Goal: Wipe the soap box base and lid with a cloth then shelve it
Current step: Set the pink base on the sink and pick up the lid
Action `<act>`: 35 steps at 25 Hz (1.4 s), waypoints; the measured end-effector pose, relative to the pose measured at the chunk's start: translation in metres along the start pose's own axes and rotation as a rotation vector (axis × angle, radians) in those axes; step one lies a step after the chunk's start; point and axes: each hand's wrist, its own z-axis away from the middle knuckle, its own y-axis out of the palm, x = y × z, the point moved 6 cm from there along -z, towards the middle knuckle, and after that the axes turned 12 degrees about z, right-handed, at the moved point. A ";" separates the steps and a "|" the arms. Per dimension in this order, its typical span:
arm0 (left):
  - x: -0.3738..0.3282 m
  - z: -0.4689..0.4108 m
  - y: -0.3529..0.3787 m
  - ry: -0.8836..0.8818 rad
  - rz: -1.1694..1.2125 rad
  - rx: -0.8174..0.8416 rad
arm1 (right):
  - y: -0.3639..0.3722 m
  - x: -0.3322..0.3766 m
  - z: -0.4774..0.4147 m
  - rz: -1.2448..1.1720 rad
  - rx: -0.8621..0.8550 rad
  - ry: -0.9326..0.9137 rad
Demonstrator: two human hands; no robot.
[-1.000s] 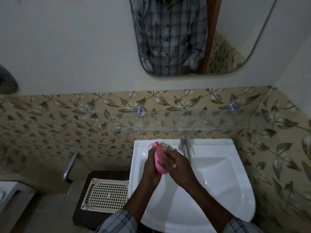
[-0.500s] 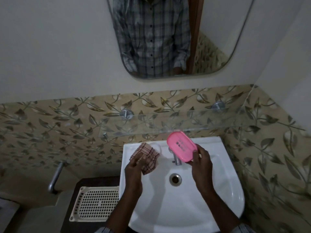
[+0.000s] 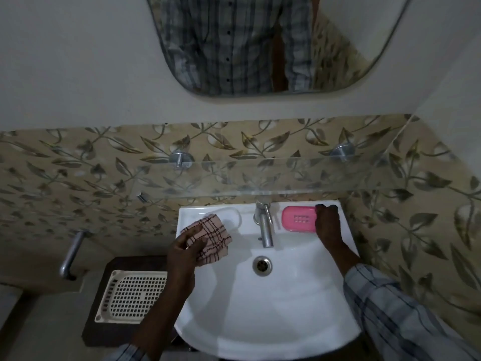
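Note:
The pink soap box base (image 3: 298, 219), with a grid of drain holes, lies flat on the sink's back ledge to the right of the tap. My right hand (image 3: 327, 221) rests at its right end, fingers on its edge. My left hand (image 3: 185, 252) holds a checked pink cloth (image 3: 211, 237) over the sink's left rim. A clear oval lid (image 3: 231, 214) lies on the ledge just behind the cloth, partly hidden by it. The glass shelf (image 3: 260, 175) runs along the wall above the sink.
A chrome tap (image 3: 265, 225) stands between the two hands. The white sink (image 3: 265, 303) has its drain (image 3: 262, 265) in the middle. A cream perforated tray (image 3: 132, 295) sits on a dark stand to the left. A mirror (image 3: 260, 43) hangs above.
My hands have parted: the right one carried the pink base to the right and set it on the sink ledge, while the left one kept the cloth on the left.

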 end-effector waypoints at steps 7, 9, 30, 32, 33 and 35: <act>0.009 0.010 -0.009 -0.025 0.038 -0.031 | 0.020 0.022 -0.021 0.362 -0.094 -0.135; 0.008 0.008 -0.004 -0.016 0.030 -0.037 | 0.022 0.029 -0.020 0.473 -0.157 -0.158; 0.036 0.027 0.033 -0.223 0.198 0.115 | 0.070 0.128 0.214 -1.190 0.905 0.335; 0.039 0.020 0.024 -0.267 -0.004 0.145 | 0.077 0.135 0.205 -1.240 0.730 0.388; 0.040 0.016 0.019 -0.301 -0.116 0.176 | 0.080 0.132 0.200 -1.201 0.615 0.410; 0.033 -0.002 0.004 -0.287 -0.378 0.171 | 0.080 0.120 0.192 -1.125 0.464 0.416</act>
